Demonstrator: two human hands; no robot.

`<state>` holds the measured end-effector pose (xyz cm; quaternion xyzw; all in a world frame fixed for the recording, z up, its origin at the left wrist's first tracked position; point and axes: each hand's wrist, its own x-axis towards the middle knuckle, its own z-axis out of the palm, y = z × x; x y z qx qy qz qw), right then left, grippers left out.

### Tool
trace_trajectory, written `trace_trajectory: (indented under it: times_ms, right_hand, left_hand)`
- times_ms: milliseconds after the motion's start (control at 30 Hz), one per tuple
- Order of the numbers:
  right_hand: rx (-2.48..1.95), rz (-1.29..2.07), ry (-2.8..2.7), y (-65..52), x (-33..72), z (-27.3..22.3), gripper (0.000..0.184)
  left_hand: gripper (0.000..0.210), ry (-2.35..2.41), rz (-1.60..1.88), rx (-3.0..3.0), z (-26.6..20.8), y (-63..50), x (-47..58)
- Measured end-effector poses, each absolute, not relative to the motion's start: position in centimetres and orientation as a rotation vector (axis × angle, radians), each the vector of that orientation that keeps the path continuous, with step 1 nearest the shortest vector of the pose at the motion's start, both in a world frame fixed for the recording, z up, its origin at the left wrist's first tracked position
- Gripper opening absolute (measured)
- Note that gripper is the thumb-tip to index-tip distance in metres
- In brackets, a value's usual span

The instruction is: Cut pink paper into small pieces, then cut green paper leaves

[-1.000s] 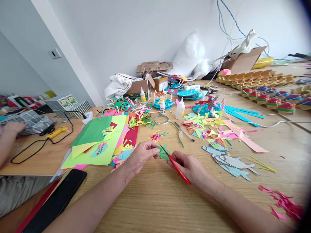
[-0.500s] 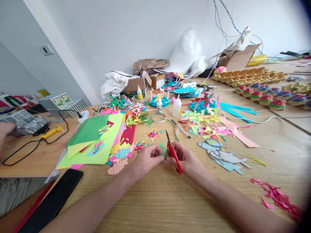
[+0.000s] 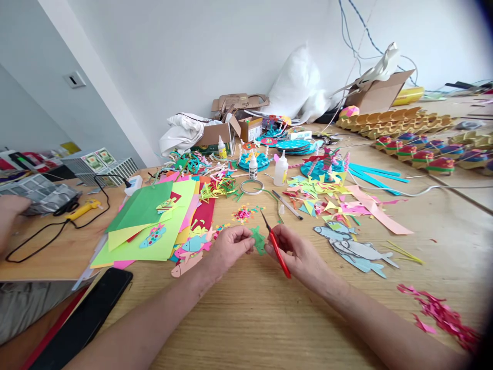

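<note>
Between my hands is a jagged cluster of green paper [image 3: 258,241]. My left hand [image 3: 232,250] has its thumb and fingers pinched together at the left edge of this paper. How much of it lies on the table cannot be made out. My right hand [image 3: 296,251] is closed round red-handled scissors [image 3: 278,251], their dark blades pointing up and away from me over the table. Just beyond the hands is a small heap of pink and coloured paper dots [image 3: 243,213]. Paper fish [image 3: 191,248] lie left of my left hand.
Coloured paper sheets [image 3: 144,205] and a black phone [image 3: 87,313] lie left. Grey-blue paper fish [image 3: 354,249] and red-pink scraps [image 3: 442,308] are on the right. Glue bottles [image 3: 281,172], paper offcuts [image 3: 316,191] and a tape ring [image 3: 251,187] stand farther back. Another person's hand [image 3: 11,205] shows far left.
My left hand has shifted slightly left and my right hand slightly right, so they are farther apart. More of the green paper shows between them. The scissors have tilted farther left.
</note>
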<state>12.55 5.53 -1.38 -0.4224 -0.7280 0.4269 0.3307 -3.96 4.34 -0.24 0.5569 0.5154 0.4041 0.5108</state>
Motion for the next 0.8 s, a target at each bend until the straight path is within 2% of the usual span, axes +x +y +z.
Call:
trace_trajectory:
  times_ms: [133,300,800]
  right_hand:
    - [-1.22,0.929,-2.149,5.46,12.68,-0.87,0.024]
    - [-1.237,0.858,-2.267,5.45,12.46,-1.1,0.03]
    - [-1.235,0.855,-2.242,5.19,12.34,-1.06,0.024]
  left_hand:
    - [0.013,1.243,1.111,1.319,0.57,4.64,-4.49]
    - [0.012,1.254,1.201,1.274,0.89,4.83,-4.78]
    - [0.012,1.141,1.107,1.233,0.07,4.61,-4.48]
